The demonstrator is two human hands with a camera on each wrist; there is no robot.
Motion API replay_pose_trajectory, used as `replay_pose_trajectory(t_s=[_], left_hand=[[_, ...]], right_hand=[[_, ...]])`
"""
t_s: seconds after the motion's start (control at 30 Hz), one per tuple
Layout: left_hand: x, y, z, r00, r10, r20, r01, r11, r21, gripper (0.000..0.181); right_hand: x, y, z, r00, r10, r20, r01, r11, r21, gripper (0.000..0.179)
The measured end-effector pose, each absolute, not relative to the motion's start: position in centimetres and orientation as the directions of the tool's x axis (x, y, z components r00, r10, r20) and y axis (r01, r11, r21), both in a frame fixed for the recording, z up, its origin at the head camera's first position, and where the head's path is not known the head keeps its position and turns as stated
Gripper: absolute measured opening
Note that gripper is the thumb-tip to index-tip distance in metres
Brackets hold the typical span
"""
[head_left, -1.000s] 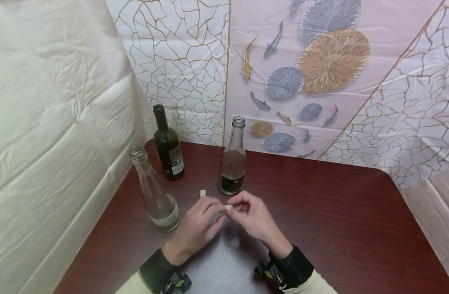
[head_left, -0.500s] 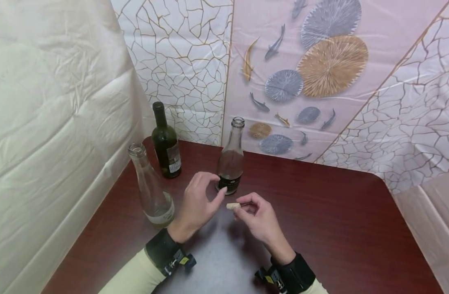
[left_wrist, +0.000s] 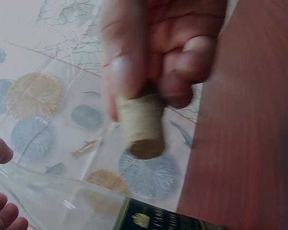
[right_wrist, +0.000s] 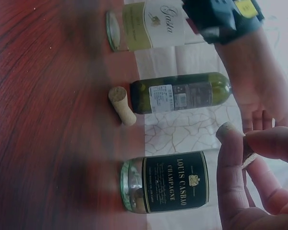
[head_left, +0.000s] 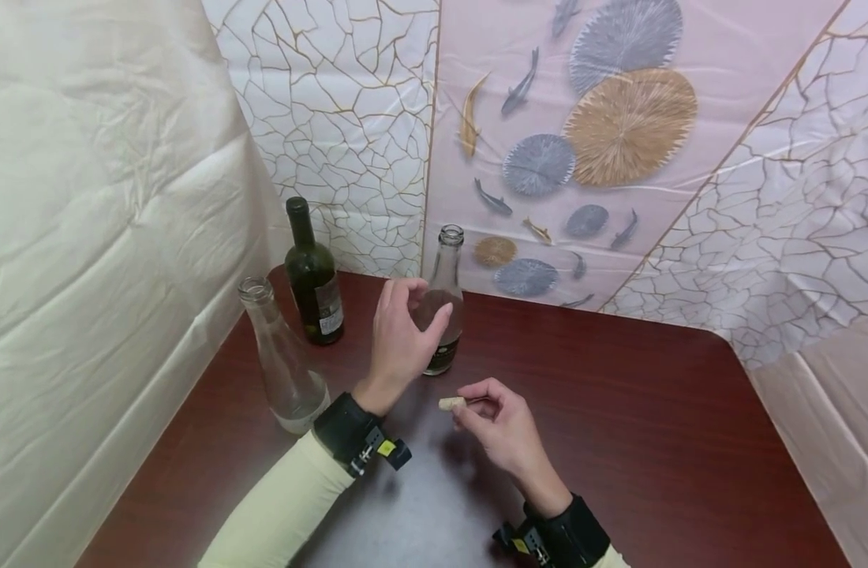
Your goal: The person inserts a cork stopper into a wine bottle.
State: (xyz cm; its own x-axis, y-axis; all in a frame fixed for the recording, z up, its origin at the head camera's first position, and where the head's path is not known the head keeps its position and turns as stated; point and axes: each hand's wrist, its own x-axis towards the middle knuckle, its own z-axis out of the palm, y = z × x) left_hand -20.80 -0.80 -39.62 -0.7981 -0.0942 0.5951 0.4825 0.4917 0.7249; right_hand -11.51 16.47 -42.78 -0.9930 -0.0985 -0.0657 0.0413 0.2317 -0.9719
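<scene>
My right hand (head_left: 505, 426) pinches a pale cork (head_left: 450, 403) between thumb and fingers, over the middle of the table. Close up in the left wrist view, one flat end of this cork (left_wrist: 143, 127) points away from the fingertips, with something dark showing where they meet it. My left hand (head_left: 404, 335) is raised at a clear bottle with a black champagne label (head_left: 444, 355). Its thumb and fingers are spread apart and overlap the bottle's body in the head view. The bottle stands upright. A second cork (right_wrist: 122, 106) is on the table, hidden from the head camera.
Left of my left hand stands a clear bottle (head_left: 285, 371) with a white and green label. Behind it is a dark green wine bottle (head_left: 315, 288). Patterned cloth (head_left: 356, 118) hangs along the back edge of the reddish-brown table (head_left: 619, 410).
My left hand has let go of the cork and moved forward and up to the black-labelled bottle. The right hand keeps holding the cork in nearly the same place.
</scene>
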Motion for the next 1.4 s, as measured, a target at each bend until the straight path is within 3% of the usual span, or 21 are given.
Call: replay_pose_trajectory(t_s=[0.27,0.53,1.4], left_hand=[[-23.0,0.2,-37.8,-0.819,-0.147,0.555,0.446,0.446,0.776,0.052],[-24.3,0.8,-37.1,-0.838,-0.122,0.532,0.441,0.425,0.791,0.049],[-24.0,0.7,-37.1,-0.872,-0.057,0.487,0.386,0.532,0.754,0.041]], right_hand=[[-11.3,16.7,-42.7,-0.994,-0.084,-0.072,0.052,0.218,-0.975,0.024],[-11.2,16.6,-42.9,-0.995,-0.071,-0.069,0.051,0.229,-0.972,0.022],[-11.4,16.6,-43.7,-0.994,-0.103,-0.047,0.022,0.228,-0.973,0.023]])
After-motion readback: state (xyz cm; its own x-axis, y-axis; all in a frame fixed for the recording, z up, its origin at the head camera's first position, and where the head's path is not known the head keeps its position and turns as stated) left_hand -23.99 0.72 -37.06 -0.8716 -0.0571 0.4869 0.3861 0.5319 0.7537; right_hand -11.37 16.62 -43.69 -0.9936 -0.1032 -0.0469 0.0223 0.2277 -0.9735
